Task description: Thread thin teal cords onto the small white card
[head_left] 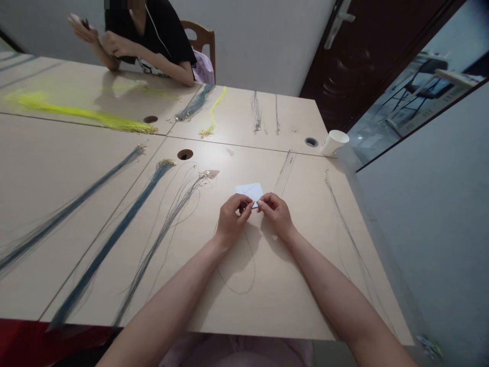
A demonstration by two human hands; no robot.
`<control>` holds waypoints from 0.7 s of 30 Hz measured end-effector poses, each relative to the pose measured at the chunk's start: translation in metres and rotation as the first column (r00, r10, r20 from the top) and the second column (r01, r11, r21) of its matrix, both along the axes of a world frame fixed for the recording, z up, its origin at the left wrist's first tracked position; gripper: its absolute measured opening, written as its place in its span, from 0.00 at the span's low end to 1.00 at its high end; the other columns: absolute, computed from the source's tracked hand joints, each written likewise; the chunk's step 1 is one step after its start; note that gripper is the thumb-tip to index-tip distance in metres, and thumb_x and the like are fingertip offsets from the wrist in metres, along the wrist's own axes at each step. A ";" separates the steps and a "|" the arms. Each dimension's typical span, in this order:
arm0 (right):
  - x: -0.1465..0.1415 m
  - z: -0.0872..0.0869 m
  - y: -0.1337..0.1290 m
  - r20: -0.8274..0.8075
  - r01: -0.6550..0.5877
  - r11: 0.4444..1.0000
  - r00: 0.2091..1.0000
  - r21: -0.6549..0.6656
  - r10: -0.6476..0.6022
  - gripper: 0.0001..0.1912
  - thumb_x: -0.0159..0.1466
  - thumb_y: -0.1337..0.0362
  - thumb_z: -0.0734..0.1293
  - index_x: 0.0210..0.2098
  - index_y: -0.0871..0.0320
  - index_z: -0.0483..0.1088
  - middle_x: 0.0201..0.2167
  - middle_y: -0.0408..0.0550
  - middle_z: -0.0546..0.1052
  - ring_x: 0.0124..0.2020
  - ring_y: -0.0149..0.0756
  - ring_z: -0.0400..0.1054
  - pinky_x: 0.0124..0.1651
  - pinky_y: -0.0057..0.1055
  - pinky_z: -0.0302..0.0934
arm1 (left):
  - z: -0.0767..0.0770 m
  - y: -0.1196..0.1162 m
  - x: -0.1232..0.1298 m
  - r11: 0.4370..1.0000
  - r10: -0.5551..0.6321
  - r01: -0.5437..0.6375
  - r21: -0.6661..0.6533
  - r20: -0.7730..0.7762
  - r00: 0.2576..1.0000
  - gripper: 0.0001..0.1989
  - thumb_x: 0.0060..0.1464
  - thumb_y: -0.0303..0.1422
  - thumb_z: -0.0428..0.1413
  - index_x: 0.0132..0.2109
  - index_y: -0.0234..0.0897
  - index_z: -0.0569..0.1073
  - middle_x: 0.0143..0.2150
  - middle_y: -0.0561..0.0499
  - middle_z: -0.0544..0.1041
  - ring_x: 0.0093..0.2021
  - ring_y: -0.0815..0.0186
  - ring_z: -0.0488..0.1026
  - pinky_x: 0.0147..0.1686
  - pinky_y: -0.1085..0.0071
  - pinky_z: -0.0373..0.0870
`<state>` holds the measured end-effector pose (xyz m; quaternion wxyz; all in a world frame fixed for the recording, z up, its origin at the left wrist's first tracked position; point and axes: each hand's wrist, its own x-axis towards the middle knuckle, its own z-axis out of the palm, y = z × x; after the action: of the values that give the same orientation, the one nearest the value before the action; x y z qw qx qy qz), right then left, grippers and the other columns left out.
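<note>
My left hand [234,216] and my right hand [275,213] are close together over the table, thumbs and forefingers pinched. A thin grey cord [254,270] loops down onto the table from beneath my left hand. What sits between the fingertips is too small to make out. Just beyond them lies a small white card [250,190]. To the left, a bundle of grey cords [168,224] with metal ends rests beside a blue-grey bundle [126,224].
A clear ruler [286,171] lies beyond my right hand. Thin cords [346,229] lie on the right, with a white cup [335,142] and a tape roll [311,142] farther back. Yellow cords [87,116] are at the far left. A person in black [168,35] sits opposite.
</note>
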<state>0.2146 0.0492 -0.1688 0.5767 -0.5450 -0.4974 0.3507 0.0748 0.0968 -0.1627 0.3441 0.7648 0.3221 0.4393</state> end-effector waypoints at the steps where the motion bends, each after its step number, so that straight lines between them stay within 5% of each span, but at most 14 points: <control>1: 0.000 0.000 0.000 -0.004 0.000 1.000 1.000 -0.003 0.000 0.08 0.57 0.59 0.64 0.27 0.57 0.65 0.21 0.41 0.69 0.25 0.31 0.65 0.30 0.29 0.58 | 0.000 0.000 0.000 1.000 0.000 0.000 0.003 0.002 1.000 0.02 0.52 0.29 0.53 0.33 0.35 0.69 0.27 0.53 0.69 0.25 0.73 0.64 0.25 0.76 0.62; 21: 0.001 -0.001 0.000 -0.024 -0.010 1.000 1.000 -0.004 0.010 0.08 0.57 0.59 0.64 0.26 0.57 0.65 0.21 0.41 0.69 0.24 0.30 0.65 0.29 0.29 0.58 | 0.001 0.002 0.000 0.996 -0.016 0.016 0.091 -0.002 1.000 0.02 0.52 0.28 0.53 0.32 0.35 0.69 0.27 0.52 0.70 0.25 0.73 0.63 0.27 0.76 0.62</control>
<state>0.2153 0.0493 -0.1696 0.5796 -0.5396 -0.4924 0.3612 0.0751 0.0983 -0.1621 0.3123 0.7825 0.2957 0.4502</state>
